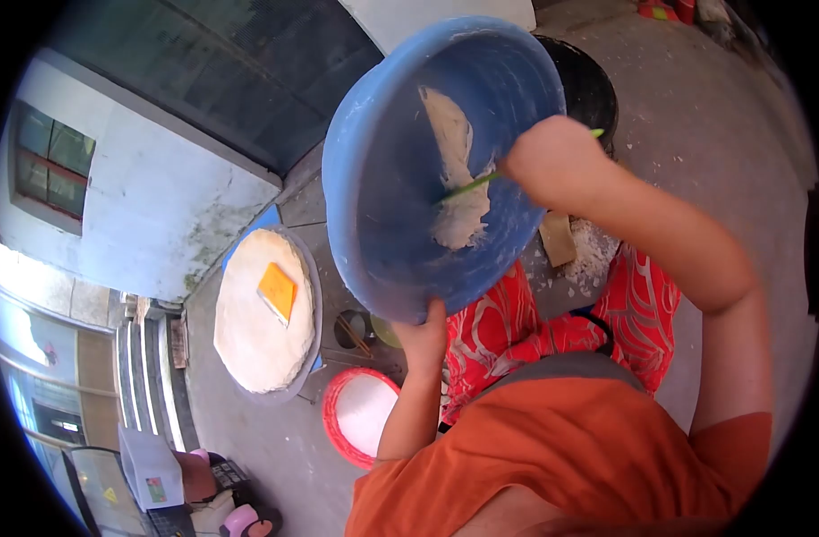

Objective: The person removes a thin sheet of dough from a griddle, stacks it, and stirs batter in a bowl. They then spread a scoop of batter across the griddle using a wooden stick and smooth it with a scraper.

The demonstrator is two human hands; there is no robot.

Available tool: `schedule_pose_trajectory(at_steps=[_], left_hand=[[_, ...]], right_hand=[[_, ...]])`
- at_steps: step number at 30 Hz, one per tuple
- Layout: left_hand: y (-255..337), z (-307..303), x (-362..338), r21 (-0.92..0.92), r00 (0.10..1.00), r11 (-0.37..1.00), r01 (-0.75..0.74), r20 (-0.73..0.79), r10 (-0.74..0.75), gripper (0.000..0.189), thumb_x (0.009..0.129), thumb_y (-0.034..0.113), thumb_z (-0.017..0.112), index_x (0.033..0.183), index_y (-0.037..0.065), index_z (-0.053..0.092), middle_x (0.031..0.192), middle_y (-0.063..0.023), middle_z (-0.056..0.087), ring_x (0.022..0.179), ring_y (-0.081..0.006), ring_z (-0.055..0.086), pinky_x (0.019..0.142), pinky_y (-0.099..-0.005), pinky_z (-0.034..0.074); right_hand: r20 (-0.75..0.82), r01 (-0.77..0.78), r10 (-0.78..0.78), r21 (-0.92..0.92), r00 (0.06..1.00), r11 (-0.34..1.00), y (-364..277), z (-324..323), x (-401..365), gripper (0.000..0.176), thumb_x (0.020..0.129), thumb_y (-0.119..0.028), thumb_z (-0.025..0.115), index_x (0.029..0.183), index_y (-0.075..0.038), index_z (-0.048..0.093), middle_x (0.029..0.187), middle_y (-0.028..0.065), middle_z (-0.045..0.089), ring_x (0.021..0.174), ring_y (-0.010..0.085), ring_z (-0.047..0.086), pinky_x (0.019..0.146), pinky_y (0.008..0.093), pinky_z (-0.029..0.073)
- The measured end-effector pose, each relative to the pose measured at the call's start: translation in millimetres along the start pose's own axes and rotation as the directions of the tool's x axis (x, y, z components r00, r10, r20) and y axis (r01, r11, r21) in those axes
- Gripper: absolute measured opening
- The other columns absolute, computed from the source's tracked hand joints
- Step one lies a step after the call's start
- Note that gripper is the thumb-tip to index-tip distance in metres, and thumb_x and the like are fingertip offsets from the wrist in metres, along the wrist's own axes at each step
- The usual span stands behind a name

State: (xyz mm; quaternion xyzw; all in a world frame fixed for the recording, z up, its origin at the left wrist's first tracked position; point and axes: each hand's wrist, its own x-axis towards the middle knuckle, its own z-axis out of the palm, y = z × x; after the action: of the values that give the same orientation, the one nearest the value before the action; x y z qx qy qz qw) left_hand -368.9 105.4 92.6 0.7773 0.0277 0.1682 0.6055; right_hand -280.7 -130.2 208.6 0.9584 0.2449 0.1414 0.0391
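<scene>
A large blue basin (pixel 373 197) is tipped up in front of me, its open side facing me. My left hand (pixel 423 338) grips its lower rim. Inside, a thick whitish paste (pixel 463 219) lies smeared in a long lump along the wall. My right hand (pixel 557 161) reaches over the basin, closed around a thin green tool (pixel 470 186). The lower end of that tool touches the paste; its exact kind I cannot make out. A short green tip pokes out above the fist.
At left stands a round pale slab (pixel 248 345) with an orange scraper (pixel 278 291) on it. A red bucket (pixel 333 430) of white material sits below. A black tub (pixel 597 85) stands behind the basin. A wooden block (pixel 558 238) lies beside white crumbs (pixel 593 255).
</scene>
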Motion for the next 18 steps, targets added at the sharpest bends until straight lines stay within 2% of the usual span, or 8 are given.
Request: schedule_pose_trajectory(at_steps=[3, 4, 7, 8, 10, 15, 17, 18], left_hand=[[-3, -1, -1, -0.011, 0.998, 0.999, 0.05, -0.027, -0.05, 0.037, 0.071, 0.001, 0.053, 0.106, -0.006, 0.046, 0.101, -0.0081, 0.052, 0.094, -0.0171, 0.048, 0.086, -0.025, 0.034], [-3, -1, -2, -0.009, 0.998, 0.999, 0.053, -0.027, -0.054, 0.037, 0.071, 0.001, 0.053, 0.106, -0.006, 0.046, 0.101, -0.0081, 0.052, 0.094, -0.0171, 0.048, 0.086, -0.025, 0.034], [0, 2, -1, -0.061, 0.999, 0.998, 0.032, -0.032, -0.034, 0.037, 0.071, 0.001, 0.053, 0.106, -0.006, 0.046, 0.101, -0.0072, 0.051, 0.093, -0.0168, 0.048, 0.086, -0.0248, 0.034], [0, 2, -1, -0.04, 1.0, 0.999, 0.005, -0.015, -0.006, 0.037, 0.07, 0.0, 0.053, 0.106, -0.006, 0.046, 0.101, -0.0071, 0.051, 0.093, -0.0166, 0.048, 0.085, -0.0247, 0.034], [1, 1, 1, -0.015, 1.0, 1.0, -0.022, 0.006, 0.022, 0.037, 0.07, 0.0, 0.052, 0.106, -0.006, 0.046, 0.101, -0.0069, 0.051, 0.093, -0.0164, 0.048, 0.085, -0.0247, 0.034], [0, -1, 4, -0.077, 0.998, 0.995, 0.059, 0.014, -0.058, 0.039, 0.07, -0.001, 0.052, 0.108, -0.005, 0.044, 0.101, -0.0073, 0.051, 0.092, -0.0167, 0.048, 0.085, -0.0247, 0.035], [-1, 0, 3, -0.108, 0.998, 0.992, 0.059, -0.018, -0.062, 0.039, 0.07, -0.001, 0.052, 0.108, -0.005, 0.045, 0.102, -0.0073, 0.051, 0.092, -0.0168, 0.049, 0.085, -0.0248, 0.035], [-2, -1, 3, -0.133, 0.996, 0.989, 0.063, -0.047, -0.069, 0.039, 0.07, -0.001, 0.052, 0.108, -0.005, 0.045, 0.102, -0.0072, 0.051, 0.092, -0.0169, 0.049, 0.085, -0.025, 0.035]], right_hand=[[-0.169, -0.138, 0.125, -0.073, 0.978, 0.988, 19, -31, -4, 0.011, 0.061, -0.01, 0.059, 0.07, -0.012, 0.066, 0.069, 0.0087, 0.061, 0.068, 0.0259, 0.061, 0.059, 0.0362, 0.05], [-0.329, -0.177, 0.152, -0.048, 0.932, 0.983, 28, -37, -3, 0.009, 0.063, -0.01, 0.058, 0.068, -0.011, 0.065, 0.069, 0.0089, 0.061, 0.069, 0.0258, 0.061, 0.059, 0.0361, 0.05], [-0.493, -0.145, 0.084, -0.086, 0.866, 0.986, 44, -58, 7, 0.016, 0.066, -0.009, 0.055, 0.078, -0.012, 0.065, 0.063, 0.01, 0.058, 0.063, 0.0272, 0.059, 0.057, 0.0386, 0.047], [-0.495, -0.153, 0.092, -0.085, 0.864, 0.985, 43, -68, 10, 0.016, 0.066, -0.009, 0.055, 0.078, -0.012, 0.065, 0.063, 0.01, 0.058, 0.063, 0.0272, 0.059, 0.057, 0.0386, 0.047], [-0.121, -0.171, 0.147, -0.219, 0.982, 0.961, 41, -80, 16, 0.012, 0.07, -0.017, 0.055, 0.076, -0.011, 0.065, 0.068, 0.0122, 0.06, 0.07, 0.0283, 0.061, 0.061, 0.0388, 0.048], [-0.336, -0.077, 0.011, -0.186, 0.942, 0.98, 34, -11, 9, 0.011, 0.065, -0.011, 0.055, 0.067, -0.008, 0.065, 0.066, 0.0091, 0.061, 0.066, 0.0253, 0.061, 0.058, 0.0339, 0.049], [-0.064, -0.044, 0.038, -0.099, 0.997, 0.994, 24, -3, 0, 0.01, 0.064, -0.01, 0.056, 0.067, -0.008, 0.065, 0.066, 0.0092, 0.061, 0.066, 0.0254, 0.061, 0.058, 0.0344, 0.049], [-0.065, -0.044, 0.037, -0.099, 0.997, 0.994, 25, -2, -1, 0.01, 0.064, -0.01, 0.056, 0.067, -0.008, 0.065, 0.066, 0.0092, 0.061, 0.066, 0.0254, 0.061, 0.058, 0.0344, 0.049]])
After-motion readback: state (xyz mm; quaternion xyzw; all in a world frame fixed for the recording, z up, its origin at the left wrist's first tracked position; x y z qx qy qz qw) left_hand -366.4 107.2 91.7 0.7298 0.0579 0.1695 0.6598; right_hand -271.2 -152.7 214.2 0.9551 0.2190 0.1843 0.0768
